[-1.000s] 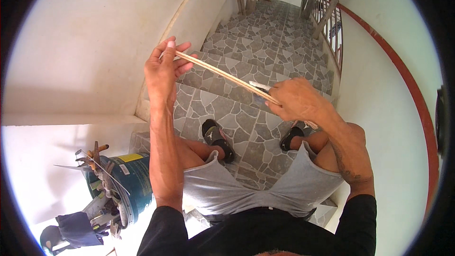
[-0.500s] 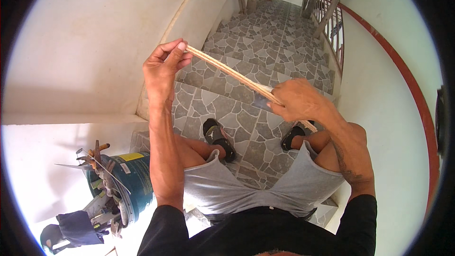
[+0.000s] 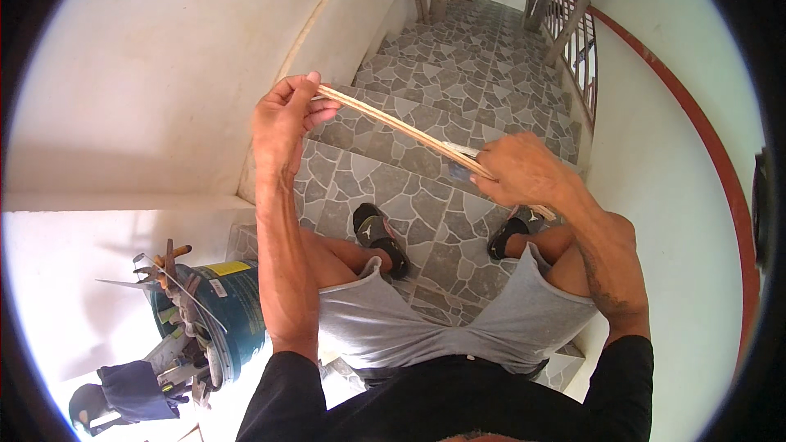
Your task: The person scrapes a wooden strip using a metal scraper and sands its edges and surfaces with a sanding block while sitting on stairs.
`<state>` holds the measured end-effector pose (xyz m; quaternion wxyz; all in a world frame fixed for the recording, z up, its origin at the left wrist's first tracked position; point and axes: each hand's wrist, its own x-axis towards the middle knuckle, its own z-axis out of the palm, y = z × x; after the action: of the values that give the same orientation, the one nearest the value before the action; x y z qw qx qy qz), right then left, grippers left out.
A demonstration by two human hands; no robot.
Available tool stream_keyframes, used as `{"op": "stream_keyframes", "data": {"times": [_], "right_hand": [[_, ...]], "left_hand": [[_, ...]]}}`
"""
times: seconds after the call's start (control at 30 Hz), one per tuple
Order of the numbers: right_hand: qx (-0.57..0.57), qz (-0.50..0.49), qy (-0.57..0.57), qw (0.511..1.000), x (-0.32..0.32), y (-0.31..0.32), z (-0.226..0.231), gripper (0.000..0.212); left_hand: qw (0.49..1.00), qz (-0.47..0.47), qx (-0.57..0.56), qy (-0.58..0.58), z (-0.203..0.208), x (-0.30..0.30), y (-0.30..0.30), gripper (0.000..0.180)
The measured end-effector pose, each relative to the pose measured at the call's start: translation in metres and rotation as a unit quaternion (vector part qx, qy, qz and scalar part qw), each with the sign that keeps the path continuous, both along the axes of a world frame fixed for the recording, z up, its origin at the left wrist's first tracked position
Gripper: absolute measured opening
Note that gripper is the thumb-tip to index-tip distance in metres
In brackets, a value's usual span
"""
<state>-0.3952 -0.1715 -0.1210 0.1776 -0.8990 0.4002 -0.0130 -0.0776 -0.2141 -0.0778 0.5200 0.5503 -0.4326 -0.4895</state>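
A long, thin wooden strip slants between my two hands, above the tiled steps. My left hand pinches its upper left end between thumb and fingers. Farther down the strip, my right hand is closed round it, and its lower end sticks out past that hand. Beside the right fingers, a small white and dark grey piece lies against the strip. Most of that piece is covered by the hand, and I cannot make out what it is.
A dark teal bucket full of tools stands at the lower left, with a dark cloth beside it. Stone-pattern tiled stairs run away ahead. Pale walls close in on both sides, with a metal railing at the far right.
My right hand has shifted slightly to the right along the strip, with the white and grey piece. My left hand still pinches the end, its fingers spread slightly more.
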Motion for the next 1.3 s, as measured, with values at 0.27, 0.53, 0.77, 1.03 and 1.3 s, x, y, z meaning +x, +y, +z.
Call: {"op": "stream_keyframes", "data": {"times": [0.27, 0.53, 0.77, 1.03, 1.3], "right_hand": [[0.053, 0.008, -0.004, 0.999, -0.001, -0.002, 0.002, 0.032], [0.041, 0.006, -0.022, 0.999, -0.001, -0.002, 0.0, 0.032], [0.021, 0.014, -0.032, 0.999, -0.001, -0.003, -0.003, 0.032], [0.037, 0.0, -0.028, 0.999, 0.0, -0.002, 0.002, 0.034], [0.091, -0.009, -0.03, 0.995, 0.008, 0.001, 0.015, 0.034]], "left_hand": [[1.0, -0.015, -0.014, -0.023, 0.001, -0.003, 0.003, 0.021], [0.999, -0.006, -0.007, -0.043, -0.002, -0.011, 0.002, 0.027], [1.0, -0.013, 0.018, -0.001, -0.001, -0.002, 0.002, 0.023], [0.999, 0.006, -0.029, 0.043, -0.002, -0.014, 0.003, 0.023], [0.999, -0.036, -0.031, 0.012, -0.003, -0.042, 0.011, 0.024]]}}
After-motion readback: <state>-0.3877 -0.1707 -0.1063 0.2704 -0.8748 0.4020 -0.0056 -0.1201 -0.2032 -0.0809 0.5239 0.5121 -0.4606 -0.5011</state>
